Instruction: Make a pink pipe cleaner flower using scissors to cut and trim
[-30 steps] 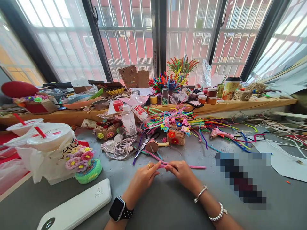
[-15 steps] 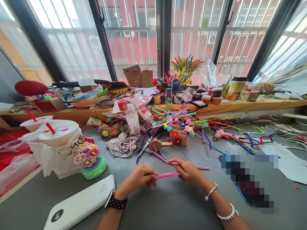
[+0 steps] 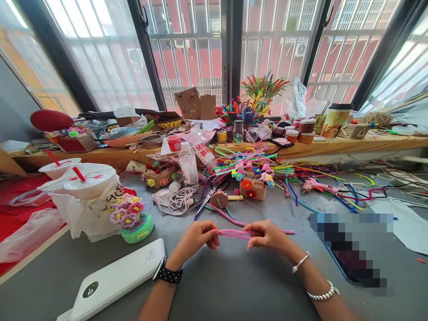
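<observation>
A pink pipe cleaner stretches between my hands above the grey table, its strands lying side by side with a small gap. My left hand, with a dotted watch band on the wrist, pinches its left end between thumb and fingers. My right hand, with two silver bracelets on the arm, grips the right part. Behind my hands, another pink stem runs along the table toward a round wooden piece and open scissors.
A white power bank lies left, near a crocheted flower pot and bagged drink cups. A phone, partly pixelated, lies right. Behind are a pink glue gun, a flower basket, a bead string and a bottle.
The pink strands, close together before, now show a gap between them. My right hand has turned, its thumb lower and index finger no longer stretched out. The whole view has shifted slightly.
</observation>
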### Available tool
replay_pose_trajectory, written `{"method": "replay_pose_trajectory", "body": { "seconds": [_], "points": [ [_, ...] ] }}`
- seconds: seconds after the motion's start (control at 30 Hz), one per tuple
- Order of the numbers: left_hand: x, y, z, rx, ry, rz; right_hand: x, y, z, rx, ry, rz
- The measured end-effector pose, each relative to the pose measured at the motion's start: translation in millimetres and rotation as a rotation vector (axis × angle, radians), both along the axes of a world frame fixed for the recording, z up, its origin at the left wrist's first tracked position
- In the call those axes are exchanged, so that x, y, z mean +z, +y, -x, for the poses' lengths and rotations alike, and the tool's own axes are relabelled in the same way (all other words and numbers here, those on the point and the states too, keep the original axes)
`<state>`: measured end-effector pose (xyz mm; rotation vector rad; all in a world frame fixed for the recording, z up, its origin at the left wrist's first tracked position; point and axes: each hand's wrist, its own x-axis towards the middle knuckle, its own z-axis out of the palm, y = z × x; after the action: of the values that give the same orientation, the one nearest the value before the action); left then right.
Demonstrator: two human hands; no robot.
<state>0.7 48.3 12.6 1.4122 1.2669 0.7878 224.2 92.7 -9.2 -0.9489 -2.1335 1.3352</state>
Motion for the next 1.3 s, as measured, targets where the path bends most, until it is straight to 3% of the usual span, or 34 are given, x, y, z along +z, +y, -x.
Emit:
{"method": "replay_pose_trajectory", "body": {
  "seconds": [0.1, 0.2, 0.3, 0.47, 0.7, 0.83, 1.13, 1.3],
  "points": [
    [0.4, -1, 2, -0.036, 0.058, -0.017, -0.6, 0, 0, 0.009, -0.019, -0.084],
    [3.2, -2, 3, -0.129, 0.130, -0.054, 2.1, -1, 1, -0.072, 0.041, -0.095],
    [7.8, -4, 3, -0.223, 0.166, -0.084, 5.9, -3, 3, -0.127, 0.083, -0.061],
    [12.1, -6, 5, -0.312, 0.101, -0.065, 11.6, -6, 3, -0.096, 0.090, 0.025],
    [12.7, -6, 7, -0.299, 0.122, -0.042, 14.0, -5, -2, -0.111, 0.087, 0.013],
    [16.2, -8, 8, -0.363, 0.078, -0.002, 15.4, -4, -7, -0.066, 0.083, 0.035],
    [16.3, -11, 12, -0.371, -0.111, 0.053, 9.1, -2, -7, -0.203, 0.323, 0.281],
    [8.8, -10, 13, -0.236, -0.372, 0.014, 8.1, -4, -3, -0.197, 0.439, 0.390]
  ]
}}
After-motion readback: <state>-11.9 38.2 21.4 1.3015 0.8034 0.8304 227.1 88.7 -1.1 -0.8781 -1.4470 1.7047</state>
